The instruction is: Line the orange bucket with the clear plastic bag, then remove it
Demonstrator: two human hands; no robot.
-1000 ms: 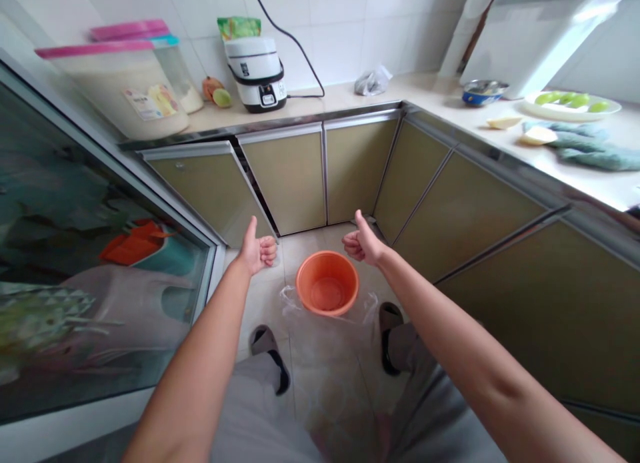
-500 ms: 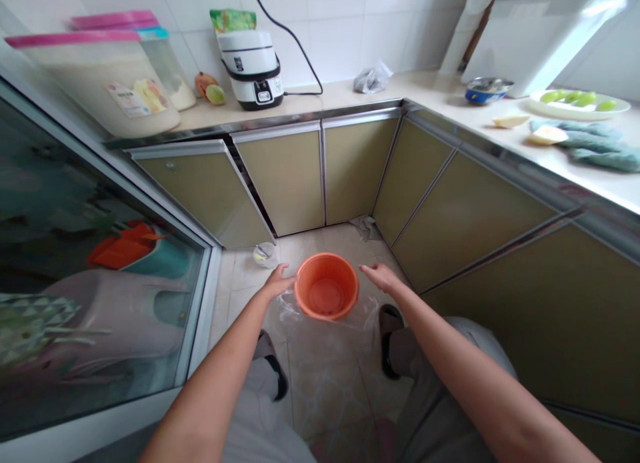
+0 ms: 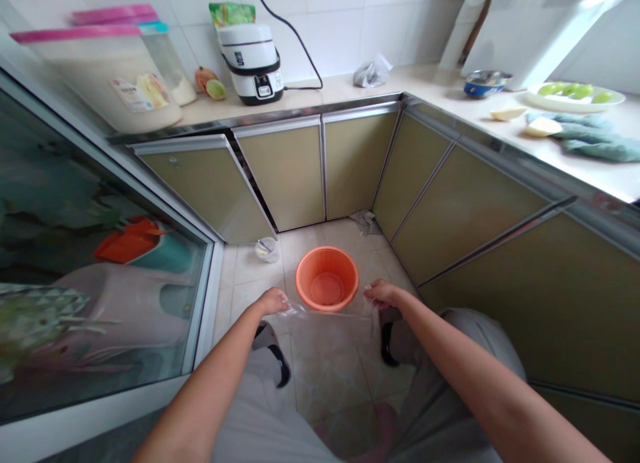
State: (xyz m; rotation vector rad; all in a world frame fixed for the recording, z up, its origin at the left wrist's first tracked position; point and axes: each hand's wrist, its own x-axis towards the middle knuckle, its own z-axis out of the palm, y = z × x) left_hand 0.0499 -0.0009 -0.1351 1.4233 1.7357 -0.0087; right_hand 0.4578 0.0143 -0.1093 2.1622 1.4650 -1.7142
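Observation:
An orange plastic basin (image 3: 327,279) stands upright on the tiled floor between my feet, with nothing visible in it. My left hand (image 3: 273,301) pinches one side of a clear plastic bag (image 3: 325,319), and my right hand (image 3: 383,293) pinches the opposite side. Stretched between the two hands, the thin film hangs at the near side of the basin. Its lower part is hard to make out against the tiles. Neither hand appears to touch the basin.
A small clear bowl (image 3: 267,249) sits on the floor left of the basin. A grey rag (image 3: 367,221) lies in the cabinet corner. Cabinets and a counter (image 3: 320,103) close in ahead and right; a glass door (image 3: 100,263) stands left. A rice cooker (image 3: 253,63) rests on the counter.
Both hands have closed on the plastic bag's edges and drawn back slightly towards me. The film, earlier around the basin's near sides, is now stretched in front of it.

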